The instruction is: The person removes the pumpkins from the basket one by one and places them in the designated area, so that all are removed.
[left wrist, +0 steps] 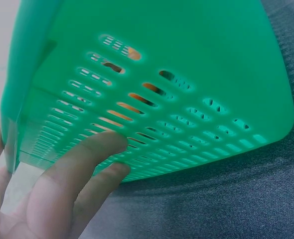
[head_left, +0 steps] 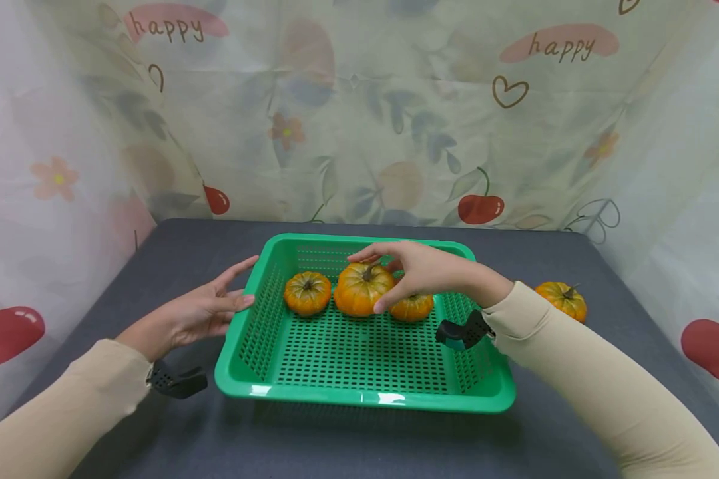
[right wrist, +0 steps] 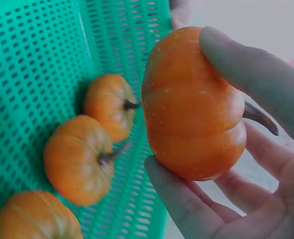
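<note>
My right hand [head_left: 422, 269] grips a small orange pumpkin [right wrist: 194, 104] between thumb and fingers, above the green plastic basket [head_left: 365, 397]. Its dark stem points toward the palm in the right wrist view. Inside the basket, along the far side, are a left pumpkin [head_left: 307, 293], a right pumpkin [head_left: 412, 309] partly behind my hand, and a middle pumpkin [right wrist: 79, 159] mostly hidden in the head view by the held one. At the basket's left side is my left hand [head_left: 194, 313], its fingers extended and touching the rim and slotted outer wall.
Another pumpkin [head_left: 562, 299] lies on the dark grey tabletop [head_left: 347, 446], right of the basket and partly behind my right sleeve. A printed curtain [head_left: 353, 133] hangs behind the table and along both sides.
</note>
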Tool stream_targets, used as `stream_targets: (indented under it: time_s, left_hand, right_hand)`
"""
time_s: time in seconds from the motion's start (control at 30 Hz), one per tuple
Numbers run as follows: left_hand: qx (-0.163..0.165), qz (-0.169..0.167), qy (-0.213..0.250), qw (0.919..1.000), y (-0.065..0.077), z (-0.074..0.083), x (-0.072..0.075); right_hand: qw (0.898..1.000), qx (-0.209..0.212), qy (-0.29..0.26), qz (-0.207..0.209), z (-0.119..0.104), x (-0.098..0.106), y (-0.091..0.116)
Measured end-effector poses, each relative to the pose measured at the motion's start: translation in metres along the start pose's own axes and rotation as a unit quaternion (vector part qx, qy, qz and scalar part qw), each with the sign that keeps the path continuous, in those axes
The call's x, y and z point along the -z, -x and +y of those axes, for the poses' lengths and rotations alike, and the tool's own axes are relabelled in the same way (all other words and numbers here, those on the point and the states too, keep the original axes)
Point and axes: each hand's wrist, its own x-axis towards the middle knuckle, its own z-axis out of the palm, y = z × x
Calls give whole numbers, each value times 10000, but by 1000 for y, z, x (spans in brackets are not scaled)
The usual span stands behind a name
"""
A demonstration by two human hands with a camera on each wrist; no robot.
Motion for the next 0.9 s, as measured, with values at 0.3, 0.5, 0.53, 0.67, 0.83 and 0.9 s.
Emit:
stream_targets:
  time_s: [0.3, 0.5, 0.53, 0.67, 0.83, 0.9]
  left_hand:
    - [1, -58, 46, 10000, 0, 0, 1]
    - [2, -74, 45, 10000, -1, -1, 1]
    - [2, -71, 40, 10000, -1, -1, 1]
    - [0, -58, 37, 10000, 0, -1, 2]
    - [-5, -47, 5, 10000, 0, -1, 2]
    - [0, -44, -8, 10000, 0, -1, 1]
  right_hand:
    - [9972, -98, -270, 691, 1, 30, 38]
    - [9923, -124, -403, 1163, 4, 47, 65]
    - [9912, -157, -412, 1244, 4, 49, 70]
    - [9859, -334, -218, 1627, 5, 58, 87]
    - [9784, -425, -310, 1997, 9, 65, 110]
    - [9751, -441, -368, 2141, 11, 67, 119]
